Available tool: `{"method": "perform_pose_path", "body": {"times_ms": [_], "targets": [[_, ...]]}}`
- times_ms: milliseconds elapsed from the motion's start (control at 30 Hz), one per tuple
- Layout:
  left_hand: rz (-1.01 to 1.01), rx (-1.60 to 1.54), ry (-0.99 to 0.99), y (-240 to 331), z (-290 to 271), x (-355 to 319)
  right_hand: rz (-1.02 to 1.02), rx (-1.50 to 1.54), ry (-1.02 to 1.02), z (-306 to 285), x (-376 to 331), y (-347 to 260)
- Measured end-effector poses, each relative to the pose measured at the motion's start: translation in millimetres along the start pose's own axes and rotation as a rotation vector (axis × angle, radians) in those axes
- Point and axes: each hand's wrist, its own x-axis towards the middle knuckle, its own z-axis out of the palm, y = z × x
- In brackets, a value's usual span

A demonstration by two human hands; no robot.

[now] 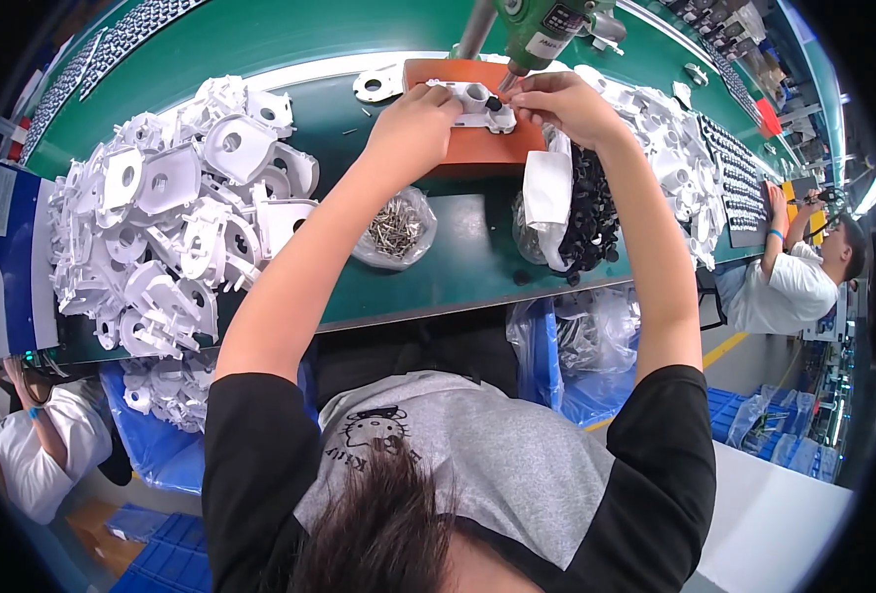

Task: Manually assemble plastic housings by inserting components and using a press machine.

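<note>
On an orange block [497,148] lies a white plastic part [474,96] with a raised round collar. My left hand [413,124] grips its left end, fingers curled over the edge. A small black piece [494,103] sits at the part's right side. Just beside it my right hand [566,104] pinches with thumb and forefinger; what is between the fingertips is too small to make out. Directly above, the green machine head [546,30] points its metal tip down close to my right fingertips.
White plastic parts [161,198] heap up at left, more white parts [665,148] at right. Nearer me are a bag of metal pins [395,232], black caps [596,222] and a white packet [548,193]. A blue bin [166,455] hangs below the edge. A co-worker [793,272] sits at right.
</note>
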Motion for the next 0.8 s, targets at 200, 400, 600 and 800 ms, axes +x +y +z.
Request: {"method": "perform_pose_path", "body": {"times_ms": [200,400,600,800], "targets": [[-0.009,0.023,0.003,1,-3,-2,0.089,0.107,-0.052,-10,12,12],[0.001,0.024,0.015,1,-1,-1,0.071,0.083,-0.028,-4,22,15],[-0.012,0.026,-0.019,4,-4,0,0.102,-0.171,0.003,5,29,9],[-0.027,0.006,-0.035,3,-4,1,0.213,-0.31,0.017,0,33,-5]]}}
